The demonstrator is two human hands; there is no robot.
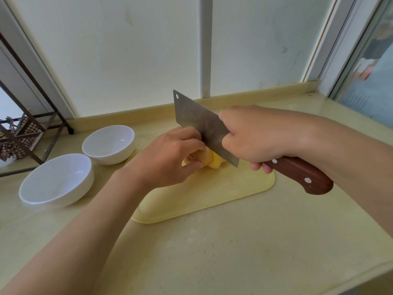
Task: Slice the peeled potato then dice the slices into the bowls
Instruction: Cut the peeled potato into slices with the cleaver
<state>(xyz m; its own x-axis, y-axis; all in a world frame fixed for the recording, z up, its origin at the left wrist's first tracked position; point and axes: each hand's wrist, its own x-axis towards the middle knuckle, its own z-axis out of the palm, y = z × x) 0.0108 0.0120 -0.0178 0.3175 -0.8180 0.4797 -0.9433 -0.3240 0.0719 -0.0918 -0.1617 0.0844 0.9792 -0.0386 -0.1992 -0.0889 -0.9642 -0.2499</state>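
While beside the board (212,194), both bowls (57,179) (108,143) empty.

A single view is supplied, taken from head height and directed forward and down onto the countertop (234,252). The cutting board (212,194) is framed close and near centre, the nearer bowl (56,177) is placed at the left, and straight edges are bowed by the wide-angle lens. At the distorted right margin, what appears to be glazing (365,81) is only partly resolved.
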